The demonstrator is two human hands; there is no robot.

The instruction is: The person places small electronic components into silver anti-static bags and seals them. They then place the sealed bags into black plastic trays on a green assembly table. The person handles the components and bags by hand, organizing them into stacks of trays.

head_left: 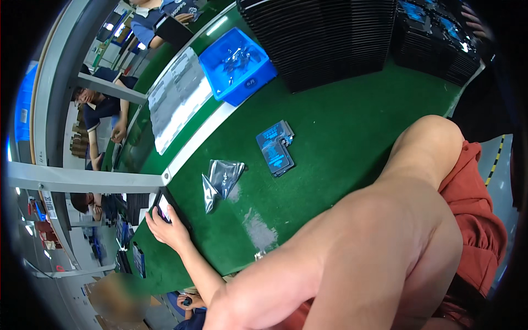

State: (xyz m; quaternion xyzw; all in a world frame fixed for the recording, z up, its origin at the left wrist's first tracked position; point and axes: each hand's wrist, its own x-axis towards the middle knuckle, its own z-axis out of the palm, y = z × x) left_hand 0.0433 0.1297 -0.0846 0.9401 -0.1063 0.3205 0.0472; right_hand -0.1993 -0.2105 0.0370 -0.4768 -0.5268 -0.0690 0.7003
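My left hand (pixel 169 230) reaches to the left edge of the green table, its fingers spread over a dark phone-like device (pixel 163 207) with a lit screen. Its fingertips seem to touch the device. My right hand is out of sight; only bare arms (pixel 385 214) fill the lower right. Nearer the table's middle lies a flat, notched black part (pixel 275 148) with blue markings. Between it and my left hand rests a crumpled, shiny silver bag (pixel 224 177).
A blue bin (pixel 236 66) of small bagged pieces stands at the back, beside tall stacks of black trays (pixel 324 44). More trays (pixel 434 44) hold blue parts. A pale sheet (pixel 179 102) lies beyond the white edge. Grey frame posts (pixel 82 179) cross the left; co-workers (pixel 104 110) sit there.
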